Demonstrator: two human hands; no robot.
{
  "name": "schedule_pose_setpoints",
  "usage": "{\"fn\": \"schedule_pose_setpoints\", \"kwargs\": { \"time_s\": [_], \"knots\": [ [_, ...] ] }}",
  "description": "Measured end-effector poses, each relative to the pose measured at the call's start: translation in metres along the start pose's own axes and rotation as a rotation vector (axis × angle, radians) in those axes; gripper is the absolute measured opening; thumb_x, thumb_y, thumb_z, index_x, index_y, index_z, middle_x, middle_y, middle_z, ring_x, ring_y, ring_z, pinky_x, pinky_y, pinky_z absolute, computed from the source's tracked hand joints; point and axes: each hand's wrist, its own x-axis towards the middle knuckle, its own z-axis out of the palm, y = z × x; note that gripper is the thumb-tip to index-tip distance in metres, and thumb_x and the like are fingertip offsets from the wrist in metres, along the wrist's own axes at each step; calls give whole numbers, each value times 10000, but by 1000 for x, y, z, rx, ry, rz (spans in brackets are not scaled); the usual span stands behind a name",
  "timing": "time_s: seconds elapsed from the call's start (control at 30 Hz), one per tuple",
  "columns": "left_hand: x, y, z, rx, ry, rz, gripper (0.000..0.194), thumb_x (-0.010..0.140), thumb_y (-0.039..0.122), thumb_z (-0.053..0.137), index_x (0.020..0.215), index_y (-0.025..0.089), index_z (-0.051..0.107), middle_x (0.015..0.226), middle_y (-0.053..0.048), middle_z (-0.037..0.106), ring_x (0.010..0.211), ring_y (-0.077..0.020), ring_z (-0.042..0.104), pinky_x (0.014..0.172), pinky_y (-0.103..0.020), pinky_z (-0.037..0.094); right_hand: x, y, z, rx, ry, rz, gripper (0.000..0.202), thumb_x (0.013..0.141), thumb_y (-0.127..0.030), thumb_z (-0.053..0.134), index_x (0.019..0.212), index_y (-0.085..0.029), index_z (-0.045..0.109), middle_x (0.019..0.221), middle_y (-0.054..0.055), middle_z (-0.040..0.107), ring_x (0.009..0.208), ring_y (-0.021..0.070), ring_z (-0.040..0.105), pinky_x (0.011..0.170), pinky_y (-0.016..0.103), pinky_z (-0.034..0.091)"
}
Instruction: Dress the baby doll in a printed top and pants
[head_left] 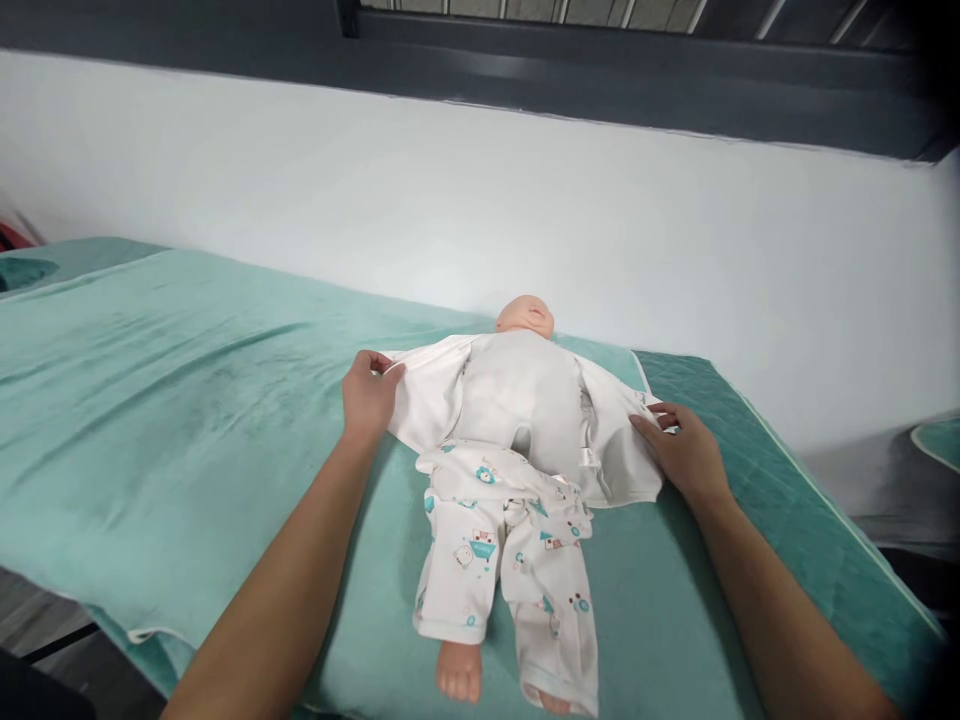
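Observation:
A baby doll (525,314) lies on its back, head toward the wall. Its white baby shirt (427,392) is spread open to both sides, baring a pale torso (499,385). My left hand (370,398) pinches the edge of the shirt's left panel between thumb and fingers. On the other side, my right hand (684,452) grips the outer edge of the right panel. White printed pants (469,540) cover the doll's legs, and a bare foot (459,670) sticks out of the left leg. The other foot is mostly covered by its cuff.
A light green sheet (187,400) covers the bed under the doll. Darker green quilted fabric (780,500) runs along the right side. Behind the bed rises a white wall (450,200), with a dark frame (525,75) above it. Grey floor (45,625) shows at lower left.

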Motion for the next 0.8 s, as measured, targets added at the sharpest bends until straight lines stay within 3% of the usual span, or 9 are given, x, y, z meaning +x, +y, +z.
{"fn": "schedule_pose_setpoints", "kwargs": {
  "time_s": [0.23,0.33,0.57,0.67,0.8],
  "knots": [
    [-9,0,2,413,-27,60,97,813,238,597,891,228,541,1013,-51,650,907,-229,609,750,-327,421,-9,-10,-3,-96,-128,99,473,782,-617,571,1044,-228,637,898,53,700,847,258,641,731,350,427],
    [-13,0,1,448,-16,86,119,810,191,591,907,232,538,1030,-47,641,906,-221,611,734,-318,423,-14,-16,-11,-191,-217,102,488,815,-638,530,1080,-242,639,905,60,704,840,263,641,719,354,423],
    [-18,0,-3,476,61,126,96,851,178,537,925,238,547,1031,-49,626,899,-217,607,692,-312,401,-19,-15,-34,-416,-190,151,517,834,-666,467,1139,-291,651,945,80,701,788,284,628,620,366,404],
    [-22,1,-3,513,3,104,120,837,194,557,946,244,561,1096,-76,609,876,-243,609,665,-331,386,-23,-12,-28,-405,-147,12,430,836,-520,546,1140,-235,655,1071,125,668,850,289,635,674,388,450],
    [-30,8,-1,537,45,217,125,836,202,551,952,237,583,1129,-114,591,978,-297,590,742,-381,419,-36,-33,-15,-141,83,-397,283,896,-310,508,1129,-207,633,1161,130,623,1042,272,599,885,403,462]
  ]
}}
